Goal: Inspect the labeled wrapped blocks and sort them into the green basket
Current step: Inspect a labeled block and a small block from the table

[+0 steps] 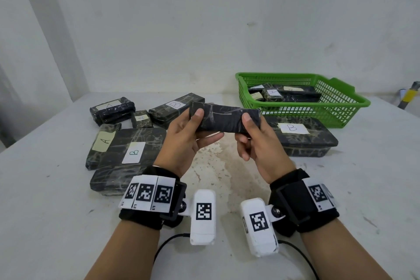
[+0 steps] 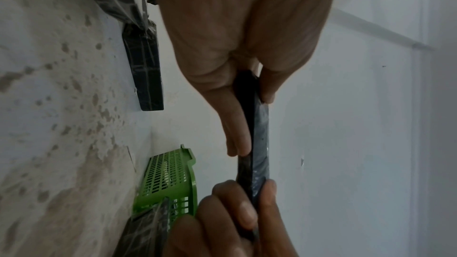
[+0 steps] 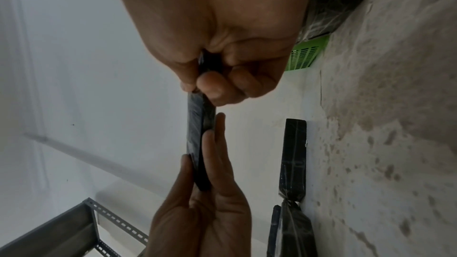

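A pale, stained tabletop (image 1: 56, 223) runs up to a bare whitish wall (image 1: 204, 18) at its far edge. Nearest the camera, both forearms wear black wrist straps carrying white camera units with black-and-white coded tags.

Above the middle of the tabletop, the two hands hold one flat, oblong block wrapped in dark marbled film (image 1: 223, 118) clear of the surface, its long side running left to right. The left hand (image 1: 185, 143) pinches the block's left end, thumb on the near face and fingers stretched along the underside. The right hand (image 1: 254, 141) grips the right end, thumb on the near face and fingers curled behind it. No label shows on the face turned to the camera.

Near the left edge lies a large flat wrapped slab with a white "B" label (image 1: 134, 153), and a narrow wrapped bar with a yellowish "A" label (image 1: 103, 143) lies touching its left side. Beyond them sit a bundle of dark wrapped bars labelled "A" (image 1: 112, 110), a small "A" block (image 1: 142, 118) and a long "B" block (image 1: 176, 108). Right of the hands lies a thick wrapped block with a white "B" label (image 1: 300, 136).

Just behind it, towards the far right corner, stands the green plastic lattice basket (image 1: 336, 107), holding several wrapped blocks (image 1: 284, 94); one shows an "A".
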Tool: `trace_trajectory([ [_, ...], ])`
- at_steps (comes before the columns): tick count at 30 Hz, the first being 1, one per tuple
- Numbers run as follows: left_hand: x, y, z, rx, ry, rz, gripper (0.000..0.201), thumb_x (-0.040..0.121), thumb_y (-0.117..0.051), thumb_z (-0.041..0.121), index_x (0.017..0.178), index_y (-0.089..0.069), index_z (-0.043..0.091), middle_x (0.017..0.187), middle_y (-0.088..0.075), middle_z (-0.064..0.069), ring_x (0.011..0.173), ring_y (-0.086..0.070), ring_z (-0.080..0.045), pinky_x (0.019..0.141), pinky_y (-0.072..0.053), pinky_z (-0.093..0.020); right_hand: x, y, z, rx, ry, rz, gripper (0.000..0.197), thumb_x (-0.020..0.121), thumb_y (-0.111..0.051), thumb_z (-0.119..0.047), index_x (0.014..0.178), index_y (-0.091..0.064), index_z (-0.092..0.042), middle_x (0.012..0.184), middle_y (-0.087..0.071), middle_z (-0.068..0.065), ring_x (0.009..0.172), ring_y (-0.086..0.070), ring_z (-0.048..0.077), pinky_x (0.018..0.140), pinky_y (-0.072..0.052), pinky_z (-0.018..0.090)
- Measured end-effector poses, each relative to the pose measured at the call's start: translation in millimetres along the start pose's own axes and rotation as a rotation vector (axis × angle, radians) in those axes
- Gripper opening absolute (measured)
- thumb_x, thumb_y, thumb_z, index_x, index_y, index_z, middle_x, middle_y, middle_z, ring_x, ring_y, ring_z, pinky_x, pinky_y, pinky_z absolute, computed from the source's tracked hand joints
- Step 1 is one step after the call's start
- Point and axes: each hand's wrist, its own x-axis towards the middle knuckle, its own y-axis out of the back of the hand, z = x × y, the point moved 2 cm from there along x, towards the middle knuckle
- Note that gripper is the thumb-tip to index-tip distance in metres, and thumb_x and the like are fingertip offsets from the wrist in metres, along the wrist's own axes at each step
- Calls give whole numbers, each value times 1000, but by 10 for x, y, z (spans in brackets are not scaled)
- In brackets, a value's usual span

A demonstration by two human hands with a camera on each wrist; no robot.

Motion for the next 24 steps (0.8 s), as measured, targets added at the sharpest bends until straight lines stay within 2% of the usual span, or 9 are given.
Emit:
trace_trajectory([
  [2,-1,-8,0,3,-16,-4,24,103,-41,11,104,-65,10,92,-76,-2,83,-74,-19,68,-60,-29,3,-7,-14,18,-11,2,34,96,-49,-44,114,-54,-15,61,-45,-3,44,-39,11,44,-34,21],
  [5,2,-18,-2,22,-14,-28,25,102,-41,12,111,-64,13,100,-75,0,92,-72,-18,71,-60,-30,2,-12,-25,41,-64,-6,70,78,-45,-68,118,-56,-11,64,-52,1,48,-44,13,44,-35,22],
  [8,7,13,-11,60,31,-41,27,102,-41,16,120,-61,17,111,-71,-2,103,-69,-20,78,-60,-35,8,6,-20,83,-91,5,84,74,-39,-74,120,-59,-7,69,-57,4,54,-48,12,45,-35,22],
  [12,-4,7,-26,93,98,-55,35,94,-52,26,129,-55,23,120,-65,-8,107,-67,-26,82,-60,-40,14,45,-24,80,-97,76,84,73,-43,-74,122,-60,-9,77,-64,4,62,-54,12,48,-38,23],
  [14,-14,-29,-20,79,118,-38,50,83,-58,39,128,-55,19,118,-65,-9,109,-67,-29,81,-60,-41,14,53,-31,65,-99,98,82,73,-47,-71,125,-57,-8,81,-66,4,62,-57,12,49,-40,23],
  [16,-14,-41,-18,68,105,1,54,78,-59,45,122,-57,13,113,-67,-10,105,-69,-30,80,-60,-41,12,51,-32,29,-87,102,80,76,-47,-69,126,-56,-7,82,-66,3,62,-57,12,50,-41,23],
  [19,4,-8,-24,91,37,91,31,94,-54,31,109,-61,5,101,-70,-14,91,-71,-28,80,-60,-37,0,15,-31,-28,-59,79,77,74,-42,-73,118,-61,-12,85,-67,5,62,-58,13,50,-42,24],
  [21,5,10,-27,98,27,128,25,101,-49,23,106,-60,2,99,-70,-16,86,-70,-28,81,-60,-36,-9,-17,-19,-26,-59,64,79,71,-40,-76,114,-63,-14,87,-67,6,61,-57,13,49,-42,24],
  [24,-1,6,-25,82,50,115,21,101,-49,20,103,-61,3,98,-69,-15,88,-70,-29,82,-60,-38,3,-18,7,-66,-25,111,76,82,-39,-70,122,-58,-8,86,-69,6,58,-57,12,48,-41,24],
])
